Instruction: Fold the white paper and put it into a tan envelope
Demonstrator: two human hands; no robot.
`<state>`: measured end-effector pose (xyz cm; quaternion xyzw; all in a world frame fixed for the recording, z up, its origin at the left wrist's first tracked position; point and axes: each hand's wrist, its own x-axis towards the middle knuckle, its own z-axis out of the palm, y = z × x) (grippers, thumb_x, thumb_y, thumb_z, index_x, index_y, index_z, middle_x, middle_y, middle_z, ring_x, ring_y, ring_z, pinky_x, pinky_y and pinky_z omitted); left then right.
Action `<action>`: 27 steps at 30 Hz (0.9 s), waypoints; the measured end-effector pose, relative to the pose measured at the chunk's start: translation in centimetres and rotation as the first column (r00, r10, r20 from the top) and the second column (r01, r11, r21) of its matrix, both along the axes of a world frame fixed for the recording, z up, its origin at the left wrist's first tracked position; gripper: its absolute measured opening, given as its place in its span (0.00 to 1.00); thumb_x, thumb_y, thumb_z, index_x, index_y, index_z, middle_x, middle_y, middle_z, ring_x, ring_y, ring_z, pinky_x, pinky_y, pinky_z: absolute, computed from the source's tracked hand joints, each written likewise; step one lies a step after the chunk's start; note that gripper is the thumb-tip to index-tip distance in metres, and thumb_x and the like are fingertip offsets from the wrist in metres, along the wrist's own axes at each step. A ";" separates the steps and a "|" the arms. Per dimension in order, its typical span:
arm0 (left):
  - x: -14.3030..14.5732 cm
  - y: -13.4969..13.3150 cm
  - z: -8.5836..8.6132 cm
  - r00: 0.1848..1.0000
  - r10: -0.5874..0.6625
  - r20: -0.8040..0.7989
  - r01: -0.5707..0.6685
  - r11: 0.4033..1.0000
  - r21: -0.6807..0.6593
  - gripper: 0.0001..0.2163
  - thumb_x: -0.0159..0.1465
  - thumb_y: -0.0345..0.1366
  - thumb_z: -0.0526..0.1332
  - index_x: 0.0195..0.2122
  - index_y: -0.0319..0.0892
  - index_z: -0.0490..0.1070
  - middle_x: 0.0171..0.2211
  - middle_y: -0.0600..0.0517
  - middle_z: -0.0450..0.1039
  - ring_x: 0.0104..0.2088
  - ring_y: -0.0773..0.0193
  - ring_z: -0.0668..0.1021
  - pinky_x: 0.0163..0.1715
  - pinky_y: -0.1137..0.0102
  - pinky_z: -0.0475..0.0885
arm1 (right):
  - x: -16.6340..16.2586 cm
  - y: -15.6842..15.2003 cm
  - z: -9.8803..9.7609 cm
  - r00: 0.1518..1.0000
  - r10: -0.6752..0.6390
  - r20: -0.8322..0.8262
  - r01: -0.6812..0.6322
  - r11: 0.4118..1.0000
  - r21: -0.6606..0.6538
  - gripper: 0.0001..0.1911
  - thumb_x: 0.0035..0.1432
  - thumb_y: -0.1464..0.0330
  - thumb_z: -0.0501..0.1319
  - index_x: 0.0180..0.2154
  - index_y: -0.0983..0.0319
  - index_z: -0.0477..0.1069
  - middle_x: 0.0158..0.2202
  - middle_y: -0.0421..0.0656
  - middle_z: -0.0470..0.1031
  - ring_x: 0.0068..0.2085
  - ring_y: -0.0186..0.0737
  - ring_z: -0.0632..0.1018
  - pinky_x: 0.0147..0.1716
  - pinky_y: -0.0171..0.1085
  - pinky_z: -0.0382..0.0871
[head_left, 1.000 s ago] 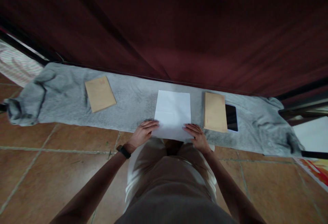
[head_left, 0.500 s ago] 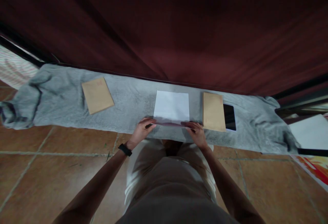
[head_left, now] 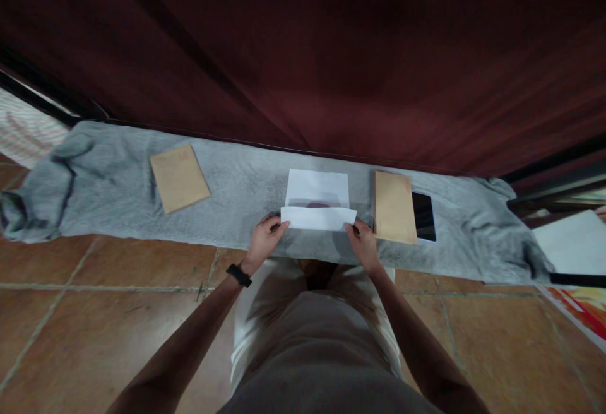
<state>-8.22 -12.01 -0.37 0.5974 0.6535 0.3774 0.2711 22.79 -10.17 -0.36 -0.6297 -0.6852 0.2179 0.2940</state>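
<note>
My left hand (head_left: 266, 238) pinches the left end of a strip-shaped piece of white paper (head_left: 318, 218) between thumb and fingers. At its other end my right hand (head_left: 363, 242) grips the same paper, so it is stretched level between both hands. Behind it a flat white sheet (head_left: 318, 185) lies on the grey cloth (head_left: 246, 180), with a shadow across it. Whether strip and sheet are one folded piece, I cannot tell. To the right of my right hand lies a stack of brown envelopes (head_left: 395, 206).
Another brown envelope (head_left: 180, 178) lies on the cloth at left. A dark-screened phone or tablet (head_left: 424, 216) sits partly behind the envelope stack. A dark red curtain (head_left: 303, 86) hangs along the far edge. White paper (head_left: 575, 243) shows at far right.
The paper between my hands was seen nearly edge-on; now its broad white face is turned up toward me, and its upper edge stands farther forward. Both hands have shifted only slightly.
</note>
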 end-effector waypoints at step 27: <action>1.5 5.4 3.4 0.963 0.064 -0.262 -0.163 0.911 -0.379 0.09 0.65 0.44 0.65 0.31 0.46 0.78 0.34 0.49 0.83 0.34 0.58 0.81 0.30 0.70 0.65 | -2.0 3.4 3.0 0.894 -0.114 0.433 0.236 0.941 -0.241 0.17 0.73 0.57 0.56 0.42 0.57 0.82 0.37 0.48 0.85 0.42 0.45 0.85 0.40 0.35 0.71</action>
